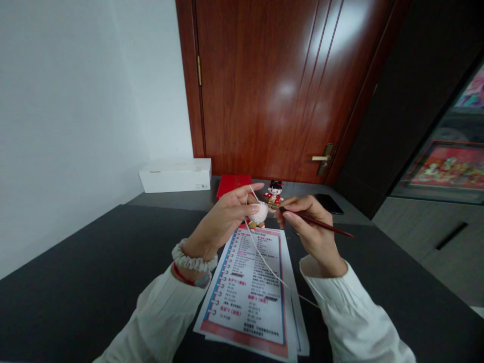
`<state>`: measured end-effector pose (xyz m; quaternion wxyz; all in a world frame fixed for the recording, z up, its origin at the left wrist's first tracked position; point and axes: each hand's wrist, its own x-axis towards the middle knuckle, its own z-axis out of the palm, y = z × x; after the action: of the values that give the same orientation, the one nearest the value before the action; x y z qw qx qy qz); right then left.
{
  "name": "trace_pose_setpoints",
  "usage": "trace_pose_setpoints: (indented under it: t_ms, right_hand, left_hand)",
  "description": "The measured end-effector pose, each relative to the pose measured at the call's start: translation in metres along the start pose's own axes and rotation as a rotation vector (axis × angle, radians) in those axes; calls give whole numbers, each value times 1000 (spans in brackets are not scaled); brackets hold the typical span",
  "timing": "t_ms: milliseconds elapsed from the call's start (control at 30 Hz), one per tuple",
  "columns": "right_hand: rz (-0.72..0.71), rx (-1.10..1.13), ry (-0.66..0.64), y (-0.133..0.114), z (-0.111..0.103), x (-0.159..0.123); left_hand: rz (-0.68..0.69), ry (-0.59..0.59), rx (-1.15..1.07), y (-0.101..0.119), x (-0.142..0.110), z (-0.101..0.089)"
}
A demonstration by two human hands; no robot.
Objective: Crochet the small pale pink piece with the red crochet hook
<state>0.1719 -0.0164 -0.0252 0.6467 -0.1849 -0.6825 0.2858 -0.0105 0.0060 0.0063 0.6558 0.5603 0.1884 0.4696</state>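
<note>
My left hand (235, 209) pinches a small white crocheted piece (259, 214) between thumb and fingers. White yarn (264, 259) loops over its raised index finger and trails down across the printed sheets to the right sleeve. My right hand (310, 222) grips a crochet hook with a dark red handle (328, 225), held like a pen. The hook's thin tip points left and meets the crocheted piece; the exact stitch is too small to make out. Under the hands lie printed pattern sheets (251, 287), slightly fanned.
Behind the hands stands a crocheted doll (275, 190) with black hair and red clothes. A red box (232, 184), a white box (176, 175) and a black phone (329, 203) rest along the back of the dark table (124, 282). A wooden door (260, 91) rises beyond.
</note>
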Motion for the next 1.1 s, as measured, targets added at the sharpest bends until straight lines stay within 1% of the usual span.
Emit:
trace_pose_setpoints:
  t_ms: [200, 367, 567, 667, 733, 867, 933, 1000, 1100]
  right_hand:
    - [68, 47, -38, 0, -14, -3]
    - [85, 24, -98, -6, -18, -3]
    - [110, -9, -136, -8, -24, -5]
    - [119, 30, -157, -7, -24, -6]
    - [124, 46, -147, -7, -23, -6]
    - [140, 64, -113, -8, -20, -6]
    - [132, 70, -118, -8, -20, -6]
    - [124, 62, -129, -10, -20, -6]
    - [125, 35, -139, -13, -21, -6]
  left_hand:
    - [-42, -63, 59, -2, -2, -8]
    - [-90, -169, 84, -5, -1, -18]
    - [-164, -283, 39, -8, -1, -24]
    - [-179, -309, 42, -8, -1, -26]
    - [-188, -318, 52, -8, -1, -27]
    - [-170, -294, 99, -8, -2, -28]
    - [-160, -282, 113, -9, -2, -28]
    - [-161, -279, 102, -9, -3, -28]
    - [-175, -309, 69, -9, -2, -28]
